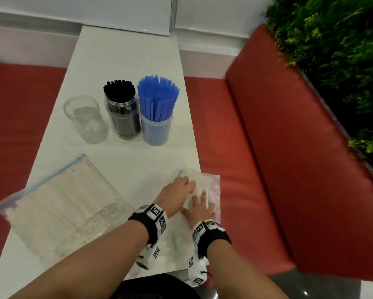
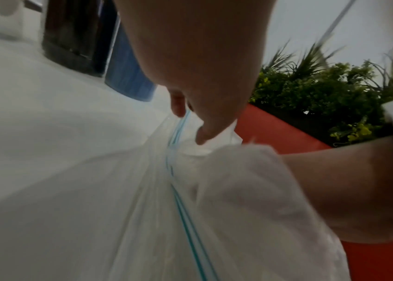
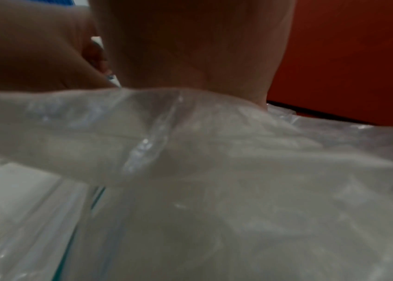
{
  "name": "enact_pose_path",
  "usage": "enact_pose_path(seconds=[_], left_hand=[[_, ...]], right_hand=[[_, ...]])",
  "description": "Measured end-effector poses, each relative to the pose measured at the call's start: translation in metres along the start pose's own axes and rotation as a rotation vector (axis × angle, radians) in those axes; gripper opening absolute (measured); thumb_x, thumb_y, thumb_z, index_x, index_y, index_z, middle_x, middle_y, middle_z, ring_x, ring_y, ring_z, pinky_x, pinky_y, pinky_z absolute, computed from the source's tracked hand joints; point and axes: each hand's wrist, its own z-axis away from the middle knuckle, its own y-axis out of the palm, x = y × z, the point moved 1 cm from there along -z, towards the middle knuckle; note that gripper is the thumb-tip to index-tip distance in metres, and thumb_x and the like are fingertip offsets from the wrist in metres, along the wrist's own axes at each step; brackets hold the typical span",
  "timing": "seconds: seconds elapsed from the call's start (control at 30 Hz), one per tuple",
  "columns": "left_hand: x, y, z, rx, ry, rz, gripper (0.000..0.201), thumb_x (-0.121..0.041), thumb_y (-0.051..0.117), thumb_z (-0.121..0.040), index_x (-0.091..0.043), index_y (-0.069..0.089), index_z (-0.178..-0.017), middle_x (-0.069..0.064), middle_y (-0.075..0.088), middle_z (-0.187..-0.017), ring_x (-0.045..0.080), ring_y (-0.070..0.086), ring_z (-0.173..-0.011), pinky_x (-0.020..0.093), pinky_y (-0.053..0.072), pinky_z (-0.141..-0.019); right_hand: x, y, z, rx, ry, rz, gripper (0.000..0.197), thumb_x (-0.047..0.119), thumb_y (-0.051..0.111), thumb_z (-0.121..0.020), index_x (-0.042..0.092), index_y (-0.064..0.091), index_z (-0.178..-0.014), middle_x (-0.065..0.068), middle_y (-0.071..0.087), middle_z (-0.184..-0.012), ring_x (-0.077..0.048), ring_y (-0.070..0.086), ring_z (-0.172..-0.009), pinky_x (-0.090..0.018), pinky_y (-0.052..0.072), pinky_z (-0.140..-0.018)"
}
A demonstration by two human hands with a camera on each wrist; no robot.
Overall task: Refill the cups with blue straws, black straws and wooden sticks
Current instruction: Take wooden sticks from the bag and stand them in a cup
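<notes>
Three cups stand mid-table: an empty clear cup (image 1: 85,118), a clear jar packed with black straws (image 1: 123,111) and a cup full of blue straws (image 1: 157,111). A zip bag of wooden sticks (image 1: 58,203) lies at the near left. At the table's near right edge lie crumpled empty zip bags (image 1: 211,184). My left hand (image 1: 181,186) pinches the zip edge of one empty bag (image 2: 178,190), thumb and finger curled at the blue seal. My right hand (image 1: 200,203) lies flat on that bag with its fingers spread; in the right wrist view its palm (image 3: 190,57) sits over the plastic (image 3: 238,190).
The white table (image 1: 125,57) is narrow, with red bench seating (image 1: 256,147) on both sides and a green plant wall (image 1: 336,61) behind the right backrest. The empty bags overhang the table's right edge. A bare stretch of tabletop lies between the cups and the bags.
</notes>
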Motion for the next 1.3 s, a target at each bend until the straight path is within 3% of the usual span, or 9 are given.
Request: enact_pose_path(seconds=[0.13,0.3,0.43,0.57,0.73,0.87,1.07,1.17,1.3], left_hand=[[0.009,0.001,0.000,0.153,0.072,-0.033,0.024,-0.017,0.056,-0.087,-0.023,0.063,-0.109,-0.002,0.052,-0.111,0.020,0.049,-0.107,0.036,0.049,-0.081],[0.042,0.002,0.004,0.187,-0.283,-0.102,0.056,-0.012,0.065,-0.086,-0.014,0.043,-0.137,0.005,0.041,-0.136,0.026,0.037,-0.130,0.041,0.049,-0.097],[0.056,0.004,0.007,0.155,-0.443,-0.165,0.049,-0.005,0.046,-0.096,-0.013,0.035,-0.143,0.008,0.030,-0.146,0.030,0.031,-0.133,0.040,0.048,-0.099],[0.060,0.006,0.013,0.203,-0.479,-0.153,0.057,-0.012,0.036,-0.102,-0.037,0.021,-0.151,0.007,0.015,-0.154,0.035,0.024,-0.136,0.041,0.045,-0.101],[0.061,-0.002,0.008,0.343,-0.455,-0.218,0.071,-0.017,0.053,-0.096,-0.041,0.015,-0.152,0.009,0.009,-0.155,0.037,0.023,-0.137,0.041,0.044,-0.103],[0.054,-0.008,0.011,0.205,-0.462,-0.243,0.046,-0.018,0.055,-0.093,-0.031,0.043,-0.135,0.011,0.021,-0.146,0.034,0.030,-0.130,0.039,0.048,-0.093],[0.068,-0.017,0.033,0.213,-0.327,0.092,0.038,-0.016,0.044,-0.100,-0.018,0.052,-0.137,0.012,0.050,-0.130,0.029,0.051,-0.121,0.036,0.041,-0.102],[0.083,-0.043,0.051,0.018,-0.363,0.250,0.036,-0.010,0.040,-0.098,-0.019,0.064,-0.123,0.005,0.061,-0.123,0.022,0.056,-0.116,0.036,0.042,-0.101],[0.119,-0.074,0.090,-0.181,-0.499,0.262,0.033,-0.009,0.042,-0.092,-0.019,0.072,-0.101,0.003,0.066,-0.104,0.022,0.063,-0.096,0.035,0.049,-0.086]], right_hand=[[0.014,-0.002,-0.005,0.045,-0.086,0.083,0.074,0.056,0.037,-0.103,0.036,-0.006,-0.160,0.001,-0.024,-0.166,-0.043,-0.013,-0.152,-0.055,0.002,-0.124],[0.040,-0.006,-0.012,0.040,-0.492,0.376,0.081,0.057,0.028,-0.104,0.016,-0.016,-0.158,-0.004,-0.018,-0.168,-0.034,-0.018,-0.154,-0.054,-0.010,-0.123],[0.055,-0.008,-0.010,0.060,-0.404,0.223,0.087,0.050,0.051,-0.101,0.030,-0.009,-0.161,-0.007,-0.016,-0.168,-0.044,-0.009,-0.153,-0.051,0.007,-0.125],[0.058,-0.012,-0.010,0.112,-0.383,0.243,0.088,0.038,0.059,-0.100,0.035,-0.005,-0.161,-0.007,-0.016,-0.168,-0.046,-0.008,-0.152,-0.051,0.012,-0.125],[0.053,-0.039,-0.009,0.240,-0.387,0.285,0.105,0.037,0.078,-0.085,0.036,0.006,-0.161,-0.004,-0.008,-0.169,-0.040,-0.004,-0.154,-0.057,0.023,-0.121],[0.056,-0.043,0.003,-0.025,-0.436,0.268,0.074,0.028,0.076,-0.086,0.029,0.039,-0.150,-0.012,0.037,-0.143,-0.035,0.038,-0.132,-0.043,0.041,-0.106],[0.066,-0.041,0.016,-0.077,-0.301,0.073,0.033,0.013,0.047,-0.099,0.023,0.069,-0.122,-0.008,0.060,-0.125,-0.029,0.057,-0.119,-0.036,0.049,-0.097],[0.100,-0.053,0.027,-0.269,-0.328,-0.188,0.024,0.010,0.046,-0.098,0.015,0.069,-0.103,-0.008,0.062,-0.109,-0.028,0.061,-0.103,-0.039,0.051,-0.086],[0.172,-0.049,0.045,-0.223,-0.531,-0.344,0.023,0.005,0.048,-0.094,0.011,0.069,-0.100,-0.008,0.063,-0.105,-0.026,0.060,-0.096,-0.035,0.050,-0.082]])
